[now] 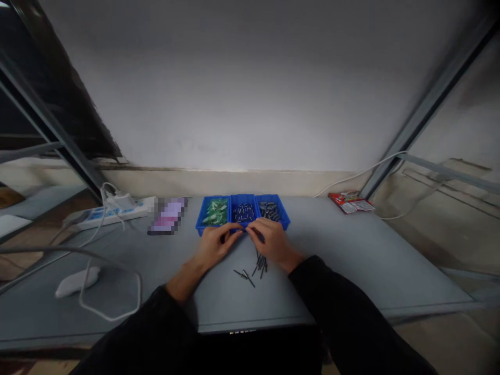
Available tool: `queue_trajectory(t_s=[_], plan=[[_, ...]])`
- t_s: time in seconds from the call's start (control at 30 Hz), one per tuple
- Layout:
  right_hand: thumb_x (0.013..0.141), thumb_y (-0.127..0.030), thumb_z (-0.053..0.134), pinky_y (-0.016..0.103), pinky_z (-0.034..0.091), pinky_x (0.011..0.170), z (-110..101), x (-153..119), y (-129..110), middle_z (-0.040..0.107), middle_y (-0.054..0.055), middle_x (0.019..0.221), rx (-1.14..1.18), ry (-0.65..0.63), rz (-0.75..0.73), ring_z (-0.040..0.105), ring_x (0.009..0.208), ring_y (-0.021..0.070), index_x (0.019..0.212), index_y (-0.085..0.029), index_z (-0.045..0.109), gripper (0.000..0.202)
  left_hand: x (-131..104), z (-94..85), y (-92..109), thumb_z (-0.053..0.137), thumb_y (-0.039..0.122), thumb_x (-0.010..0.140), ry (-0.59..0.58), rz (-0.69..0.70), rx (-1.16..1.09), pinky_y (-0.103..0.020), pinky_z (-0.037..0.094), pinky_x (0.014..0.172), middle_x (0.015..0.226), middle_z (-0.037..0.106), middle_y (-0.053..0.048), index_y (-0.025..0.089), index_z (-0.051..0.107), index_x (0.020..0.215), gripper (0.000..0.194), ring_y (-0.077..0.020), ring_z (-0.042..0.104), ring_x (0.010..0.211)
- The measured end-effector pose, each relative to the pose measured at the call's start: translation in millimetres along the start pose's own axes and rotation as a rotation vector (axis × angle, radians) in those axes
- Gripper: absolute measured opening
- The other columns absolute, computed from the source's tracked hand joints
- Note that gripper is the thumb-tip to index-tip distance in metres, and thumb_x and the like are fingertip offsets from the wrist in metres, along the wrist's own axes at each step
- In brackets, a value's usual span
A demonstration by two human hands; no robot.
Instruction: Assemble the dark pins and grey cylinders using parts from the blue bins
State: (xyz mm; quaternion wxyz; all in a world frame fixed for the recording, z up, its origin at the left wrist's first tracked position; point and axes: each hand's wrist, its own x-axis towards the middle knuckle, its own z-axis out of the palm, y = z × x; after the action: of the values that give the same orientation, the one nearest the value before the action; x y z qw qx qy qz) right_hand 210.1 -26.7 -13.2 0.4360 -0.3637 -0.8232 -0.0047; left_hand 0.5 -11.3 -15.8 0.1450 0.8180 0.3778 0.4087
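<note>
A smooth grey counter [351, 271] is spreading beneath the row of blue bins [242, 199], its left end running out of view. Black sleeves [339, 302] are reaching toward the bins, cut off below. The bins are showing glossy plastic walls, their near edges partly hiding behind the hands. Left of them, a white power strip [113, 212] is lying; right of them, a crinkled red packet [353, 203]. The left hand [216, 245] and right hand [273, 244] are meeting before the middle bin. Inside, green-tinted pieces [216, 212] are blurring together at left, dark cylinders [269, 210] are filling the right, and slim metallic pins [244, 211] the middle. Thin dark rods [262, 264] are lying in front of the bins. Against the middle bin's front, each hand's fingers are pinching a dark sliver [244, 231], too small to make out.
</note>
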Motion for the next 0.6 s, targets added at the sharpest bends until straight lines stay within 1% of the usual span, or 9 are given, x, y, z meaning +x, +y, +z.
queue_trajectory(t_s=[0.07,0.17,0.27,0.37,0.5,0.6], plan=[[0.102,-0.023,0.051,0.030,0.047,0.075,0,0,-3,0.065,0.004,0.081,0.006,0.010,-0.014,0.061,0.080,0.0171,0.088,-0.020,0.063,0.018,-1,1.9,-1,0.062,0.035,0.098,-0.012,0.043,-0.001,-0.020,0.035,0.053,0.053,0.045,0.008,0.019,0.073,0.102,0.020,-0.0081,0.043,0.047],[0.102,-0.023,0.050,0.031,0.047,0.074,-1,1,-8,0.064,0.004,0.081,0.025,-0.011,-0.023,0.060,0.080,0.0174,0.088,-0.020,0.062,0.018,-1,2.4,-1,0.062,0.031,0.097,-0.024,0.100,0.009,-0.021,0.037,0.054,0.055,0.048,0.007,0.018,0.072,0.099,0.016,-0.0084,0.045,0.048],[0.102,-0.026,0.052,0.031,0.046,0.073,-2,1,-9,0.064,0.003,0.082,0.061,-0.026,-0.010,0.060,0.079,0.0173,0.091,-0.020,0.062,0.016,1,-0.3,3,0.061,0.026,0.097,-0.016,0.164,0.024,-0.022,0.041,0.058,0.065,0.055,0.003,0.017,0.070,0.097,0.013,-0.0102,0.050,0.057],[0.101,-0.029,0.053,0.031,0.047,0.073,-3,-1,-9,0.063,0.003,0.083,0.087,-0.030,0.040,0.059,0.078,0.0171,0.098,-0.020,0.062,0.013,3,-3.7,8,0.059,0.023,0.096,0.003,0.177,0.008,-0.023,0.044,0.060,0.076,0.060,0.000,0.017,0.068,0.097,0.011,-0.0116,0.054,0.066],[0.099,-0.021,0.050,0.031,0.047,0.077,-1,-3,-6,0.066,0.004,0.089,0.100,-0.040,0.052,0.062,0.083,0.0175,0.101,-0.020,0.062,0.012,3,-4.8,9,0.060,0.020,0.094,0.025,0.174,-0.030,-0.022,0.044,0.057,0.079,0.062,-0.001,0.017,0.067,0.097,0.008,-0.0105,0.052,0.062],[0.097,-0.017,0.051,0.031,0.048,0.079,1,-3,-4,0.068,0.004,0.092,0.086,-0.045,0.057,0.063,0.086,0.0178,0.104,-0.020,0.062,0.012,2,-3.3,8,0.060,0.019,0.094,0.020,0.178,-0.045,-0.022,0.045,0.057,0.082,0.065,-0.002,0.017,0.067,0.098,0.008,-0.0092,0.052,0.060]])
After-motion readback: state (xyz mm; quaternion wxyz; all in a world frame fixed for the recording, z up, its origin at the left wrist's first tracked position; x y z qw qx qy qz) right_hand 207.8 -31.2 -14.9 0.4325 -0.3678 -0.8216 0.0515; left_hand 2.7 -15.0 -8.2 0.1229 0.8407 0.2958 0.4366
